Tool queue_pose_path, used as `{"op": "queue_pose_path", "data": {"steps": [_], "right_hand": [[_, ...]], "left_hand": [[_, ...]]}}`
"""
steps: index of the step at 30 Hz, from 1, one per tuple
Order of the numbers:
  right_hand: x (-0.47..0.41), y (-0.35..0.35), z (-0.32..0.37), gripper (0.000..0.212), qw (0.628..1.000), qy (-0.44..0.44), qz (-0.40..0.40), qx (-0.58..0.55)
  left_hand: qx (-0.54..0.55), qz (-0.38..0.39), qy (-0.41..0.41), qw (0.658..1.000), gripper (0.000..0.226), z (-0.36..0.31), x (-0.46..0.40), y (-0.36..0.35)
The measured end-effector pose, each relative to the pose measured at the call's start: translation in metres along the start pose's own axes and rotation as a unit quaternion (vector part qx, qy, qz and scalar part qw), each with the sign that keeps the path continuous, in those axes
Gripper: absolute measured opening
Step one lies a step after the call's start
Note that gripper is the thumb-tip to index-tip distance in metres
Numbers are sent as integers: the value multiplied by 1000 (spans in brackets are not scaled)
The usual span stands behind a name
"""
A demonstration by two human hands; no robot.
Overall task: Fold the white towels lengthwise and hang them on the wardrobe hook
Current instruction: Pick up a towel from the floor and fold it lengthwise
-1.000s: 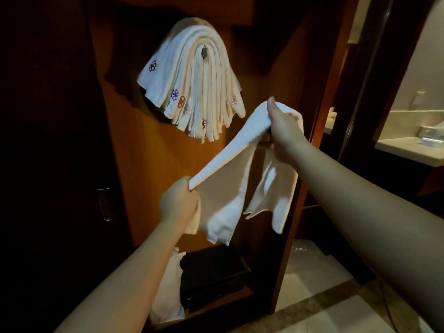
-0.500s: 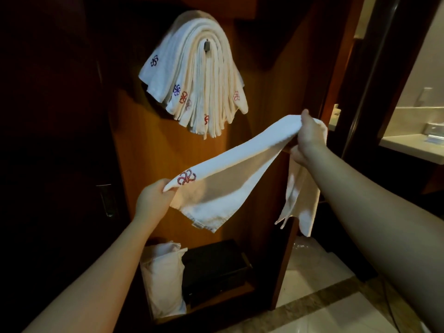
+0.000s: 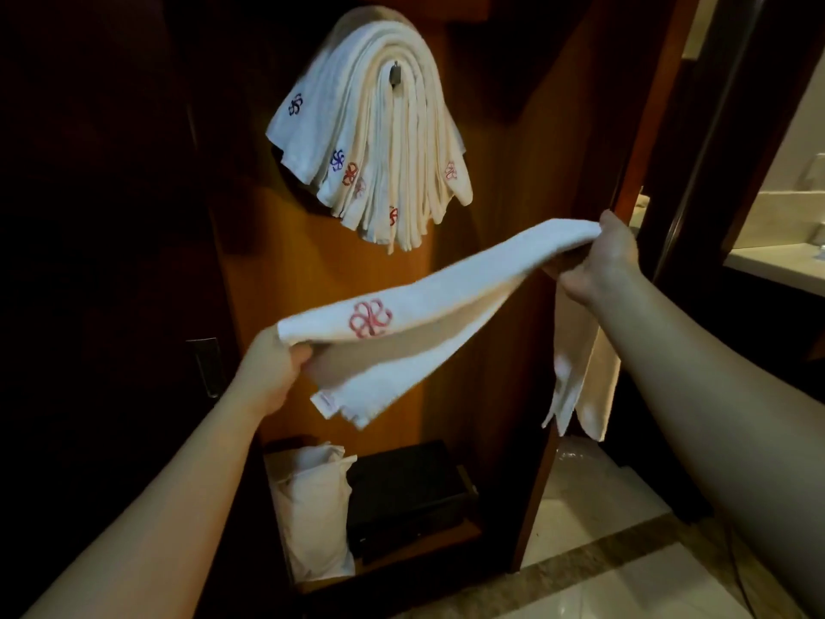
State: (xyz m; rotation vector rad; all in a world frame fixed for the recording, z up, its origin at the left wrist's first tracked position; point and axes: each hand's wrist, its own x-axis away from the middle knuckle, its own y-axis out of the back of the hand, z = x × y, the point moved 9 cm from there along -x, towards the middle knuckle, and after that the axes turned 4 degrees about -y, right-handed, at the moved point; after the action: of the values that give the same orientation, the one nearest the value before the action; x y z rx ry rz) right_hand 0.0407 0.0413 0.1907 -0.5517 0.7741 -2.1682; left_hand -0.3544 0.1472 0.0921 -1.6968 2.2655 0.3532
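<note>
**Head view: folded towel stretched below a crowded hook**

Head view shows the white towel [image 3: 428,301] held taut and slanted in front of the open wardrobe [image 3: 277,279], folded lengthwise with its red emblem facing up. The left hand [image 3: 272,373] grips the near lower end, fingers curled under the fold. The right hand [image 3: 607,261] pinches the higher end, where loose cloth hangs below the wrist. Above, the hook [image 3: 395,74] already carries a thick fan of hung towels [image 3: 379,127]. That bulk is the likely risk: little of the hook shows, so another towel may slip off or drag others down. The dangling end could also undo the fold.
</note>
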Motion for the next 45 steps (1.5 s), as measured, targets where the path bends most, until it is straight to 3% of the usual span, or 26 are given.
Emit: {"op": "queue_pose_path", "data": {"steps": [2,7,9,13,17,21,24,28,31,34,36,41,45], "right_hand": [[-5,14,-3,38,1000,4,-17,19],[-7,22,-9,34,999,2,-11,31],[-8,24,-13,37,999,-2,-6,36],[-7,25,-16,39,1000,-16,5,13],[-9,33,-8,40,1000,-7,0,6],[-11,43,-8,38,1000,-12,-20,14],[-11,49,-12,36,999,-18,-35,19],[-10,52,-16,34,999,-20,-36,7],[-6,48,-20,34,999,-25,-24,-7],[-1,38,-22,36,999,-35,-9,-21],[2,28,-21,36,999,-38,2,-30],[19,-11,-27,41,998,-49,17,-29],[34,-50,-37,44,998,-19,43,28]], "left_hand": [[74,-38,-38,996,45,-15,-2,13],[154,-74,-54,984,33,-31,1,12],[183,-48,-42,981,28,-29,2,7],[34,2,-46,998,25,-29,3,-12],[147,10,-51,988,31,-40,5,-12],[204,35,-41,977,51,-32,9,-10],[200,44,-28,978,37,-24,16,-11],[233,62,9,970,34,-8,23,-14],[209,8,61,976,41,14,28,-15],[178,22,130,975,18,41,37,-28],[190,31,154,969,26,61,41,-34],[164,-60,269,947,35,123,57,-46],[143,-87,313,935,44,145,64,-65]]}}
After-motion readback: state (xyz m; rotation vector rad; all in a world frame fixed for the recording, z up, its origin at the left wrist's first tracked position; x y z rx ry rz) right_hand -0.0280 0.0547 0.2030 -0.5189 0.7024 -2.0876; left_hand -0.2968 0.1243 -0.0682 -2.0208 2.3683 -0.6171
